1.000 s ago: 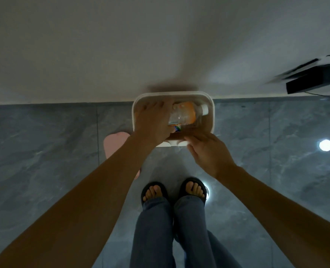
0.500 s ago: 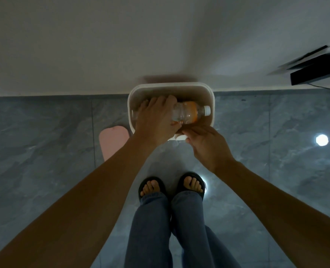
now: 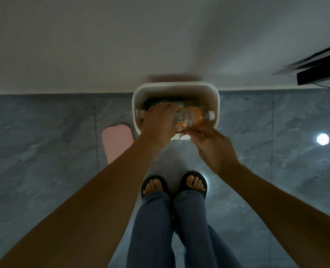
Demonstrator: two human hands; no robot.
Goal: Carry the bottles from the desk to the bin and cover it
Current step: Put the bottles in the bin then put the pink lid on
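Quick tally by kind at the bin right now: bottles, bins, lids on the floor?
Bottles showing in the bin: 2, an orange-label bottle under the left hand, and a green-label bottle behind it; more may be hidden.
White bin: 1
Pink lid on the floor: 1
Total: 4

The floor (image 3: pixel 44 151) is grey, marbled tile with thin grout lines, glossy enough to throw back a round spot of light (image 3: pixel 322 139) off to the right; it meets a pale wall along a straight edge; a white bin (image 3: pixel 214 97) stands on the tiles right against that wall, its mouth open; just left of the bin a flat pink lid-shaped piece (image 3: pixel 116 142) lies on the floor, partly hidden by a forearm; nearer, two feet in dark sandals (image 3: pixel 193 183) stand side by side, close before the bin
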